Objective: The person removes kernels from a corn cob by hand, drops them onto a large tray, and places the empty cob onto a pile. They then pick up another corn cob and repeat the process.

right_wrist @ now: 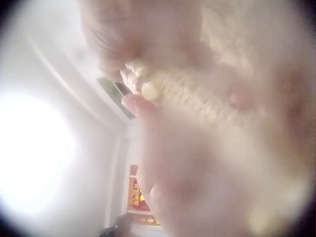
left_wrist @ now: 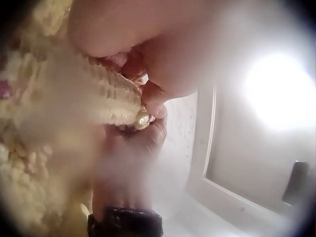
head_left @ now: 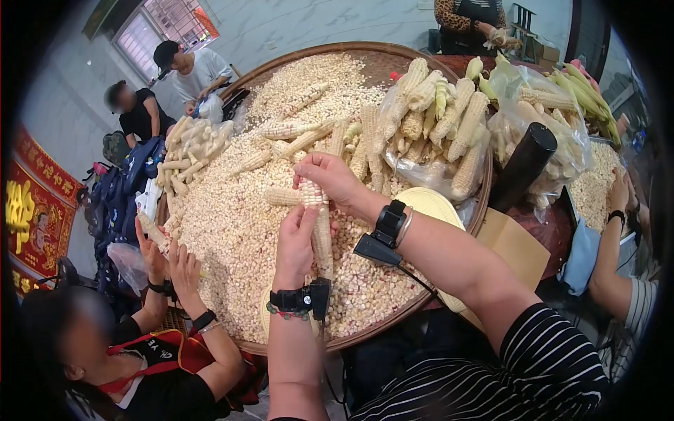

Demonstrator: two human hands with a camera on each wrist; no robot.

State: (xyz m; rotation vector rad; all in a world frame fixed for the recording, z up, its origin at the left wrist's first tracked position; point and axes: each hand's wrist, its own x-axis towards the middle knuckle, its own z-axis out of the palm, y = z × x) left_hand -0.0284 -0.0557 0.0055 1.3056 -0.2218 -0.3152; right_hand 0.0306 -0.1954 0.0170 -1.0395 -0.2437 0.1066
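Observation:
In the head view my left hand [head_left: 296, 238] grips a partly shelled corn cob [head_left: 322, 242], its thumb lying along the side. My right hand [head_left: 333, 184] holds the cob's upper end, its fingertips on the rows of kernels there. The cob stands upright in this view, over a wide bed of loose kernels [head_left: 239, 252]. In the left wrist view the stripped side of the cob [left_wrist: 116, 96] shows bare rows, with a few kernels [left_wrist: 142, 119] left at the tip between the fingers. The right wrist view is hazy; pale kernels [right_wrist: 150, 91] sit beside a thumb.
A large round woven tray [head_left: 337, 344] bears the kernels. Stripped cobs fill a plastic bag [head_left: 421, 172] at its back right, and more cobs [head_left: 193, 154] lie left. A black cylinder [head_left: 523, 168] stands right. Another person's hands [head_left: 184, 274] work a cob at the left.

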